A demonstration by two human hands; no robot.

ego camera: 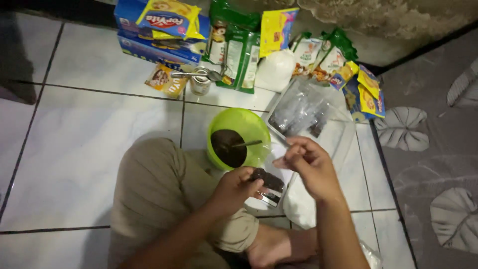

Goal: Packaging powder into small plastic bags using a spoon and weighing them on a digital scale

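Sitting on a white tiled floor (89,149), knees folded, the person works over the lap. Left hand (234,188) is closed around a small clear plastic pouch (269,182) with a dark brown, lumpy filling; the pouch lies low, just in front of the knee and beside the green bowl. Right hand (308,162) is up near the pouch's top end, fingertips pinched together on what looks like the thin plastic edge; exactly what they grip is too small to tell. Held this way, one hand steadies the filled part while the other works the open end.

Lime-green bowl (239,137) stands just ahead of the hands, within easy reach, holding a dark brown mixture with a spoon (241,145) resting in it, handle to the right. Clear plastic tray (318,124) to its right carries more small dark-filled pouches under crinkled wrap. Further back, against the wall: green and yellow sachets (239,50), a blue box (149,35), an opened tin (200,82) with a second spoon across it.
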